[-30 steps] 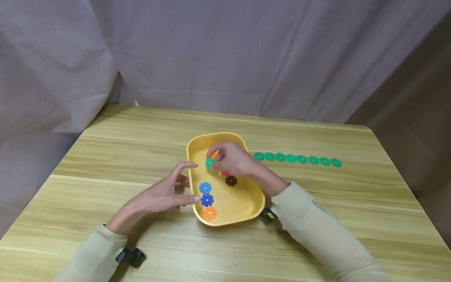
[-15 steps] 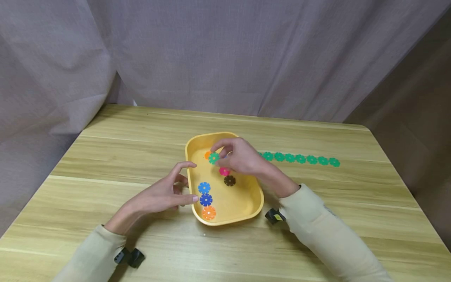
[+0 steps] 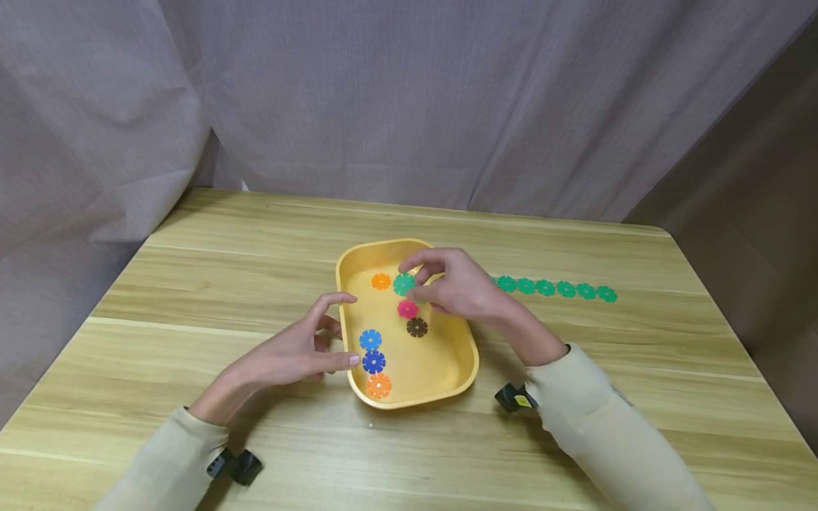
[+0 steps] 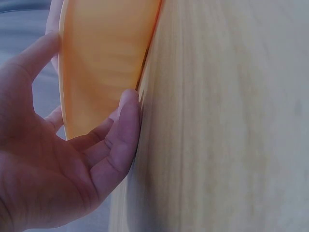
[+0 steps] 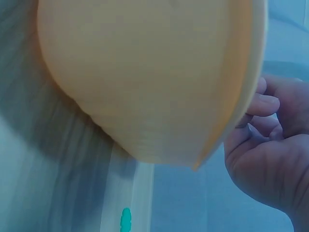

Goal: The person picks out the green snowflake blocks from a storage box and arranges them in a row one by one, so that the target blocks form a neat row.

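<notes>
My left hand (image 3: 297, 348) grips the left side of a yellow plastic tray (image 3: 441, 380), thumb and index finger over the rim and the other fingers against the outer wall. In the left wrist view those curled fingers (image 4: 123, 130) press on the wall. Over the far part of the tray, my right hand (image 3: 456, 284) pinches a green notched snowflake disc (image 3: 404, 284). Beneath and near it lie an orange disc (image 3: 380, 282), a pink disc (image 3: 407, 309) and a brown disc (image 3: 417, 327). The tray wall (image 5: 145, 87) hides the fingertips in the right wrist view.
Along the tray's left side lie a light blue disc (image 3: 370, 340), a dark blue disc (image 3: 373, 362) and another orange disc (image 3: 379, 385). A row of several green discs (image 3: 545, 287) stretches right across the wooden table (image 3: 255, 234). A grey curtain (image 3: 345, 106) hangs behind.
My right hand has moved right within the tray, carrying the green disc away from the orange one, which now shows whole, as does the pink disc. My left hand stays on the tray.
</notes>
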{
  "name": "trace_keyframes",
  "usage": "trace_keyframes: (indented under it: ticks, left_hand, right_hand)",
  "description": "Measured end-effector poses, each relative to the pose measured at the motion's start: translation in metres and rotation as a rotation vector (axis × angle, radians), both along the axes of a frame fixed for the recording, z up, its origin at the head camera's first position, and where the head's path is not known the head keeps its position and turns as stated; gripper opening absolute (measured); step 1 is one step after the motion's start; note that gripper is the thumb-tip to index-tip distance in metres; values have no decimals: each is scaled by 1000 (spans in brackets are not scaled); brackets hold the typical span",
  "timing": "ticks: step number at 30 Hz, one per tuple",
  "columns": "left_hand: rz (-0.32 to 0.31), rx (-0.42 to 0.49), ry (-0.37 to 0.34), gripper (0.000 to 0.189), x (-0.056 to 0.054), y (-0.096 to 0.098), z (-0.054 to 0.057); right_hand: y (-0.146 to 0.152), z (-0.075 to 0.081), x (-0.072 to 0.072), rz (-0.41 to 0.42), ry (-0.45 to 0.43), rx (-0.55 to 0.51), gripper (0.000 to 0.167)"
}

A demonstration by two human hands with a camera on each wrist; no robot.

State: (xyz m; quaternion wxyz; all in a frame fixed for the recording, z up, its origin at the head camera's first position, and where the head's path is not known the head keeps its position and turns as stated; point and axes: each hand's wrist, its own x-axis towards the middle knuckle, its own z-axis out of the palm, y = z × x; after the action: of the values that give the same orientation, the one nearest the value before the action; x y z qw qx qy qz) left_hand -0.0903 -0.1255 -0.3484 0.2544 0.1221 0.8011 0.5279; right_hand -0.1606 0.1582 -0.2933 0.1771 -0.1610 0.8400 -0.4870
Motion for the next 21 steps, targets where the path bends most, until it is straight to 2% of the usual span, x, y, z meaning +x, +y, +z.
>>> trace_keyframes:
  ticks: [12,21]
  left_hand:
    - [5,0,-1,90,0,0,0]
    - [-3,12,2,91,0,0,-1]
  right_hand:
    - [20,-1,6,-40,-44,-46,36]
    - [35,-1,11,-85,-42,-67,36]
